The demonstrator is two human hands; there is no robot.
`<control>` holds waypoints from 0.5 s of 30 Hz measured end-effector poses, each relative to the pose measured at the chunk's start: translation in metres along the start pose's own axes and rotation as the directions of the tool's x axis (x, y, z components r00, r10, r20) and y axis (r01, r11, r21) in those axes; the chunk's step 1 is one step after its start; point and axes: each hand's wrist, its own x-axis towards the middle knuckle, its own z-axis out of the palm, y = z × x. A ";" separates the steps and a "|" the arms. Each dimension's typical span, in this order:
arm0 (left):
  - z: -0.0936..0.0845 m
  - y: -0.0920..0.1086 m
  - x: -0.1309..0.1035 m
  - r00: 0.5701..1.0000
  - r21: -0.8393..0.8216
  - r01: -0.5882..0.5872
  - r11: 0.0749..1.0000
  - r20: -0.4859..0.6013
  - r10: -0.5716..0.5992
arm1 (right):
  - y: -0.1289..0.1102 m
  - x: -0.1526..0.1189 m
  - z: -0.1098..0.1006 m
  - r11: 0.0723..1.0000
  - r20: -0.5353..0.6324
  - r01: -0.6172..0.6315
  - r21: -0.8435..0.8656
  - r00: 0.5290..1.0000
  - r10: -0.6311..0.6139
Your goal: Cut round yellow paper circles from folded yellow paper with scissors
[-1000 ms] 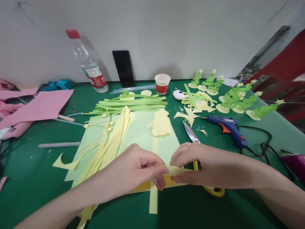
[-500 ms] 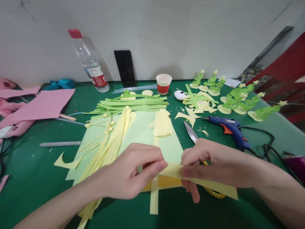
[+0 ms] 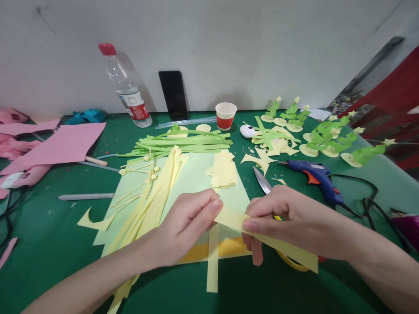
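A pale yellow paper strip (image 3: 288, 250) stretches between my two hands above the sheets. My left hand (image 3: 193, 222) pinches its left end between thumb and fingers. My right hand (image 3: 278, 218) grips it nearer the middle, the rest slanting down to the right. Beneath lies a light green sheet (image 3: 196, 174) with a stack of short yellow pieces (image 3: 223, 169) and a bundle of long yellow strips (image 3: 160, 196). Another yellow strip (image 3: 213, 266) hangs down past an orange sheet (image 3: 229, 247). Scissors (image 3: 262, 179) lie partly hidden under my right hand.
A blue glue gun (image 3: 319, 179) with a cable lies right. Behind stand a bottle (image 3: 134, 102), a phone (image 3: 173, 96) and a paper cup (image 3: 225, 117). Green spiral pieces (image 3: 334, 135) stand at the back right; pink sheets (image 3: 68, 141) lie left.
Both hands have shifted slightly up and to the left with the yellow strip. The fingers of my left hand are closer together at its end. The view has moved a little.
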 end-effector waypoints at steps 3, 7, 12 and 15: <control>-0.001 0.001 0.000 0.998 0.040 -0.054 0.998 -0.024 0.055 | -0.002 -0.001 -0.001 1.000 -0.007 -0.008 0.004 1.000 0.008; -0.002 0.001 0.000 0.993 0.091 -0.111 0.990 -0.035 0.115 | -0.003 -0.003 -0.003 1.000 -0.016 -0.008 0.008 1.000 0.008; -0.004 -0.003 0.000 0.979 0.108 -0.199 0.974 -0.011 0.201 | -0.001 -0.006 -0.005 1.000 -0.023 -0.003 0.030 1.000 0.004; -0.006 -0.005 -0.001 0.964 0.174 -0.263 0.949 0.006 0.266 | 0.002 -0.004 -0.004 0.998 -0.028 -0.006 0.060 1.000 0.008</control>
